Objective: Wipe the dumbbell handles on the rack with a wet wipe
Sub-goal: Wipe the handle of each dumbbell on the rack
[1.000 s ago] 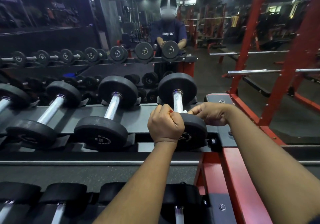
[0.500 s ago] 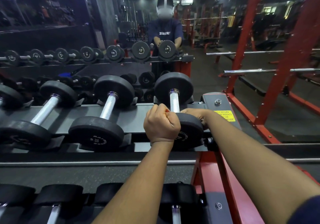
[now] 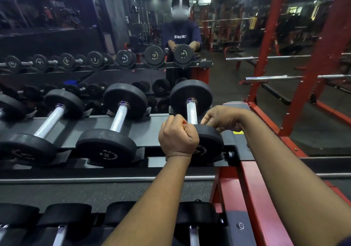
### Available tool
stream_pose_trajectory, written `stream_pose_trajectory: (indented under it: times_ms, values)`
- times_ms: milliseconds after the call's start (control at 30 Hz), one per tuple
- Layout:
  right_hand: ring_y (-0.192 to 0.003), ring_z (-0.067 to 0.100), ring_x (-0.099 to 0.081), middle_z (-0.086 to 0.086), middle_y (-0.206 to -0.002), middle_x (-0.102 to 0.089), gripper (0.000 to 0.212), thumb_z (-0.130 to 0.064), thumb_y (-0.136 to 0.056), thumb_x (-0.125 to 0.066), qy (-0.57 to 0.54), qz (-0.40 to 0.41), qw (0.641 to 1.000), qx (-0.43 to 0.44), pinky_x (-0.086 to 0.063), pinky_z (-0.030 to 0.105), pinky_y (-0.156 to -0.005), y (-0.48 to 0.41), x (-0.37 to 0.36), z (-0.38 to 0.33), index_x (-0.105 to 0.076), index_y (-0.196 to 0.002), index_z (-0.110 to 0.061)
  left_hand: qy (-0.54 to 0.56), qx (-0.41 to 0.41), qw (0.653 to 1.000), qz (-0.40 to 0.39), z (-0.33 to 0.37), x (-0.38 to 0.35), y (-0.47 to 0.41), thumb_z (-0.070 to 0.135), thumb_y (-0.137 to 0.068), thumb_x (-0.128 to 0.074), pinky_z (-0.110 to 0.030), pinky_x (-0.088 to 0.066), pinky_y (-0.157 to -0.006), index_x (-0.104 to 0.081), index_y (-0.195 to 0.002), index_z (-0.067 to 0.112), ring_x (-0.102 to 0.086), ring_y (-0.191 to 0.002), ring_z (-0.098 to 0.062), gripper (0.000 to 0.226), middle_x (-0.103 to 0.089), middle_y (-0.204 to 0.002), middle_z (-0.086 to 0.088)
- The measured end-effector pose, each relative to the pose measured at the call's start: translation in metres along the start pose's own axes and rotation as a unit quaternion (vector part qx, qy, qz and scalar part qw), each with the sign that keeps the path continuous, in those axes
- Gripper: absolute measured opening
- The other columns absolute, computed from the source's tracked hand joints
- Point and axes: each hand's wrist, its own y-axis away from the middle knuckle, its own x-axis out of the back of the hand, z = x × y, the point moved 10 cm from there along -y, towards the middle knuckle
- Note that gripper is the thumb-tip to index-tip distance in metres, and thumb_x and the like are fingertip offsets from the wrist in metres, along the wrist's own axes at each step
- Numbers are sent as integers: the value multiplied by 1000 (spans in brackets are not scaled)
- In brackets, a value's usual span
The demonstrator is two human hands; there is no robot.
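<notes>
With the left hand (image 3: 178, 137) fisted on a small red thing (image 3: 184, 121) and the right hand (image 3: 222, 118) curled on what I cannot tell, both by the rightmost dumbbell handle (image 3: 191, 112) on the rack (image 3: 148, 128), it pays to wrap the wipe fully round and stroke the whole length.

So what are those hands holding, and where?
The left hand grips a small red thing in its fist, only its tip showing. The right hand curls beside the dumbbell handle; whether it holds anything cannot be told.
</notes>
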Motion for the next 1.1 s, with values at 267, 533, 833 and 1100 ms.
stream_pose_trajectory:
  times_ms: [267, 533, 833, 1100]
  values:
    - [-68, 8, -54, 2, -73, -63, 21, 11, -81, -60, 35, -43, 991, 123, -44, 18, -64, 6, -14, -47, -68, -89, -7, -10, -17, 1000, -13, 5, -1, 0, 23, -70, -33, -27, -30, -54, -54, -68, 11, -41, -63, -20, 24, -49, -64, -2]
    - [-72, 15, -50, 1, -78, -54, 24, -21, -96, -44, 338, -87, 937, 6, -40, 24, -60, -31, -57, -68, -51, -75, -13, 35, 5, 999, 11, 3, 8, -1, 24, -62, -37, -33, -36, -68, -52, -89, 5, -42, -76, -24, 36, -51, -86, -8]
    - [-74, 13, -50, 2, -80, -55, 20, -12, -95, -45, 356, -129, 925, 26, -41, 22, -67, -27, -66, -69, -54, -78, -13, 43, 9, 999, 13, -1, 8, -1, 24, -58, -35, -37, -41, -64, -49, -90, 9, -42, -72, -22, 38, -49, -79, -3]
    - [-89, 9, -62, 4, -92, -70, 12, -6, -86, -64, 40, -63, 987, 141, -51, 26, -87, -1, -35, -58, -73, -93, -10, 25, 3, 1000, -1, 0, 5, -3, 24, -62, -34, -35, -39, -62, -49, -88, 11, -46, -66, -26, 33, -52, -72, -2]
